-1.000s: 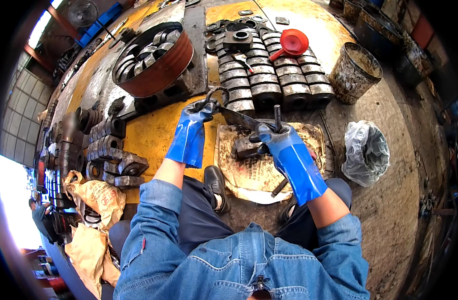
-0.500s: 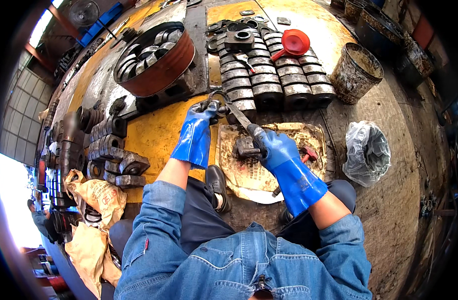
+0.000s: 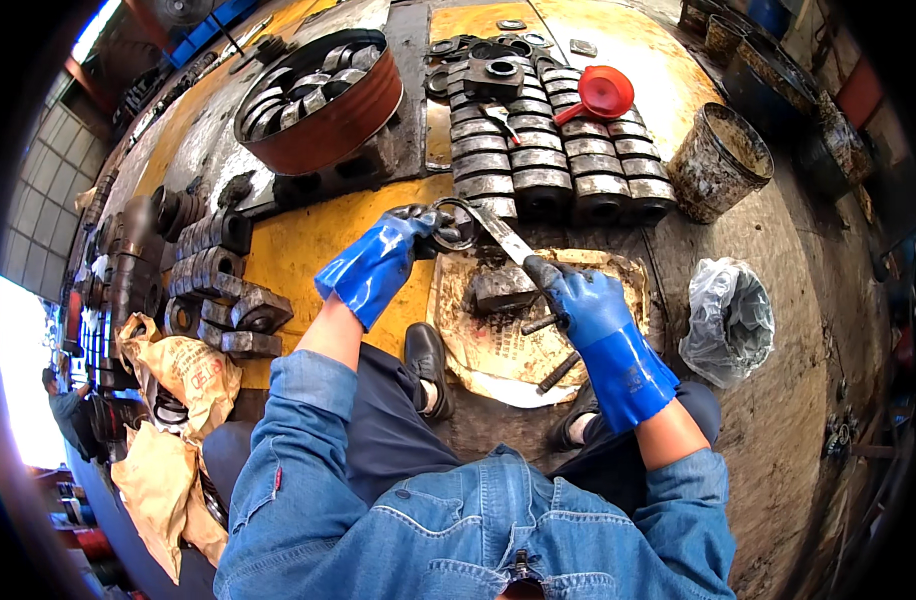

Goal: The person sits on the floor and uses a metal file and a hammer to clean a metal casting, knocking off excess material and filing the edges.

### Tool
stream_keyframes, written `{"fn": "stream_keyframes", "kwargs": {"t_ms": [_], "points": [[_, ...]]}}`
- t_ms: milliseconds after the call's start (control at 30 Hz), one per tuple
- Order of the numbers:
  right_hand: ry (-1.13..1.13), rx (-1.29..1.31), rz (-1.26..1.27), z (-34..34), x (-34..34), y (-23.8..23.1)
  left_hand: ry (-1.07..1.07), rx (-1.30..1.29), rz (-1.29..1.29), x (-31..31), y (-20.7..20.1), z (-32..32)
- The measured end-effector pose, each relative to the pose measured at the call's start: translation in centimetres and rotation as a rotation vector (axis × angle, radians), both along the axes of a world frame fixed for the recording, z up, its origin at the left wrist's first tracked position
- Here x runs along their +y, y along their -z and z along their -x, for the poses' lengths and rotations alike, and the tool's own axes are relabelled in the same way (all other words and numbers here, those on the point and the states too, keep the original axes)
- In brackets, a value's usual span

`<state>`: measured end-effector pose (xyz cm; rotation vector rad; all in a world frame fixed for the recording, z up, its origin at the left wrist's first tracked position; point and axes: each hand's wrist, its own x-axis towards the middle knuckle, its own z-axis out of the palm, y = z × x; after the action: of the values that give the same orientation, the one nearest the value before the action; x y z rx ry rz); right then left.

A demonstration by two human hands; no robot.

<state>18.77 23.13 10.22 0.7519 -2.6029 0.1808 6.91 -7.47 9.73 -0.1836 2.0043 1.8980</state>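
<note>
My left hand [image 3: 403,232], in a blue rubber glove with dark grime on the fingers, grips a dark metal ring [image 3: 472,230] by its left side. In my right hand [image 3: 578,300], gloved the same way, is a flat-bladed scraper [image 3: 506,238]. The blade slants up and left, and its tip meets the ring's right edge. Below the hands a stained sheet [image 3: 478,365] lies between my feet. On it sit a dark metal block [image 3: 504,288] and a short dark rod [image 3: 558,372].
Rows of metal rings and blocks [image 3: 541,180] stand ahead, with a red scoop [image 3: 606,92] on top. A round red-brown tub [image 3: 328,125] of rings is far left. To the right are a grimy bucket [image 3: 720,165] and a clear plastic bag [image 3: 728,325]. Paper sacks [image 3: 163,490] lie left.
My left hand has dropped slightly and tilted, and the ring's opening now faces me more. My right hand has moved slightly right and down, covering the red tool on the sheet.
</note>
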Motion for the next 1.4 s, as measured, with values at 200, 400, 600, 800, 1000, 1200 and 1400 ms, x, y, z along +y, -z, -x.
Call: {"fn": "stream_keyframes", "kwargs": {"t_ms": [200,400,600,800,1000,1200,1400], "points": [[-0.156,0.077,-0.028,-0.1,1.7,-2.7,0.076,-0.116,-0.155,-0.8,-1.3,-1.0],[-0.271,0.017,-0.005,-0.2,2.3,-3.8,0.374,-0.106,-0.085,-2.8,-1.4,-0.7],[-0.315,-0.080,-0.089,-0.9,2.5,-6.2,0.583,-0.100,-0.032,-3.5,-1.4,-0.7],[-0.273,-0.002,-0.093,1.1,4.4,-7.4,0.730,0.057,0.020,-1.5,-1.1,0.7],[0.060,-0.673,1.210,2.7,16.9,-3.7,0.514,-0.109,0.027,4.2,-1.9,-0.9],[1.088,-0.466,1.949,-6.4,30.5,3.4,0.350,0.053,0.090,4.7,0.7,0.0],[1.274,-0.089,2.581,-18.6,39.0,16.5,0.343,-0.139,0.141,7.2,-1.3,-0.1]]}}
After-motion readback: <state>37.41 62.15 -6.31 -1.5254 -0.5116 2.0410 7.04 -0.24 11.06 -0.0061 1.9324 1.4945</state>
